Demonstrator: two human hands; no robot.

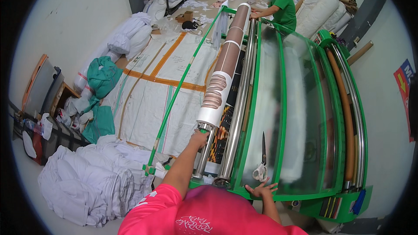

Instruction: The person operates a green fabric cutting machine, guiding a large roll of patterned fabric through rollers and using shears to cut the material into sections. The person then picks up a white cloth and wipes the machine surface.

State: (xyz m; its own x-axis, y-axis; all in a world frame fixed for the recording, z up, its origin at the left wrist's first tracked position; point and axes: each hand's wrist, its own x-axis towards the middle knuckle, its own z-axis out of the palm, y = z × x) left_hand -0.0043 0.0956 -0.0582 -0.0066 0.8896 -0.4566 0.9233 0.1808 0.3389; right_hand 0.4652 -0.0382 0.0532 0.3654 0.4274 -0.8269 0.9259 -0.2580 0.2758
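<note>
One printed roll (224, 65) along left edge of green machine (313, 197); my left hand (200, 139) curls at its near end, grip part-hidden; my right hand (262, 189) spreads empty at near edge, beside scissors (264, 159).

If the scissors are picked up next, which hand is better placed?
Probably the right hand: it is spread open beside the scissors, while the left hand is at the near end of the printed roll.
</note>
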